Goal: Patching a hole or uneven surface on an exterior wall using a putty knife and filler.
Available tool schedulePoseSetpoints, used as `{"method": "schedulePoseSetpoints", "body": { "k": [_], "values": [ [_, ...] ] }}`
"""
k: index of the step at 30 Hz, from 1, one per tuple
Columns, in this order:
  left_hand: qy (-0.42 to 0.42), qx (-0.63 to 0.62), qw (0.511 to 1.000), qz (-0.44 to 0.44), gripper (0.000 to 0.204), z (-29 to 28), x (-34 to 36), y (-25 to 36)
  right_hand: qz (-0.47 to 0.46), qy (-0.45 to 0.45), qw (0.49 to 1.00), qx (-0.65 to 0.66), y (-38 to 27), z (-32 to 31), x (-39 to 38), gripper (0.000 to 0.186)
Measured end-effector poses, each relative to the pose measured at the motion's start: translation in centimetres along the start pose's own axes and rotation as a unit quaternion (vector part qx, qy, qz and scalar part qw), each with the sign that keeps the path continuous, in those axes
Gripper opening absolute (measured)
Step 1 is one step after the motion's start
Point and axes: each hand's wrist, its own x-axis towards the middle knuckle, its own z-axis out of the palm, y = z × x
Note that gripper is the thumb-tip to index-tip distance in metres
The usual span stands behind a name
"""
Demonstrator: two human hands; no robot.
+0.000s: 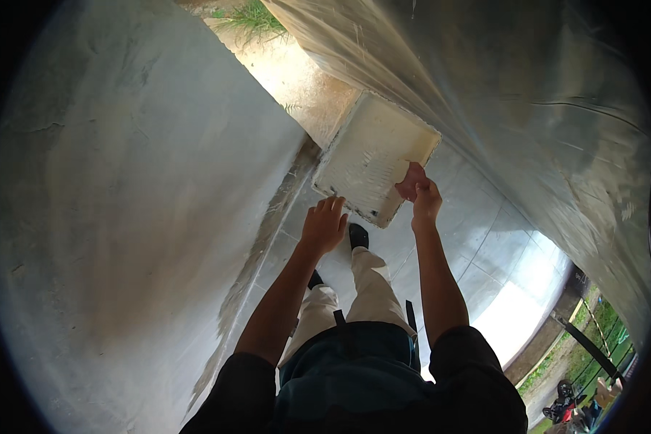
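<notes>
A shallow, off-white rectangular tray with a worn, stained rim and ridged marks inside lies tilted ahead of me. My left hand is at the tray's near left edge, its fingers curled over the rim; the underside of that grip is hidden. My right hand pinches a flat, reddish-brown piece with an uneven outline over the tray's right side. What this piece is made of is hard to make out. A pale patch shows along its left edge.
To the left rises a large grey plastered surface, with a rough brown strip along its base. Translucent plastic sheeting hangs on the right. Below are grey floor tiles and my dark shoe. Grass shows beyond the opening.
</notes>
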Motion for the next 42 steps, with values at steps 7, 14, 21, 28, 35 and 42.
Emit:
{"method": "schedulePoseSetpoints", "body": {
  "k": [7, 14, 21, 28, 35, 42],
  "values": [
    [-0.038, 0.010, 0.999, -0.030, 0.037, 2.2, 2.8, -0.4, -0.207, -0.021, 0.940, -0.270, -0.8, 2.2, 7.0, 0.024],
    [-0.055, 0.006, 0.998, -0.039, 0.031, 5.2, 3.2, -0.6, -0.290, -0.096, 0.890, -0.339, 0.0, 4.4, 10.7, 0.019],
    [-0.107, 0.029, 0.993, -0.032, 0.027, 5.5, 2.9, -0.3, -0.323, -0.144, 0.852, -0.387, -1.1, 5.8, 11.2, 0.016],
    [-0.097, 0.027, 0.995, -0.027, 0.025, 5.8, 2.2, -0.7, -0.405, -0.147, 0.817, -0.383, -0.3, 6.8, 12.7, 0.014],
    [-0.104, 0.017, 0.994, -0.032, 0.024, 6.4, 1.4, -1.1, -0.389, -0.219, 0.796, -0.408, -0.4, 8.0, 14.3, 0.022],
    [-0.112, 0.010, 0.993, -0.048, 0.023, 6.2, 0.6, -1.9, -0.357, -0.231, 0.775, -0.468, -1.4, 8.3, 15.5, 0.025]
  ]
}}
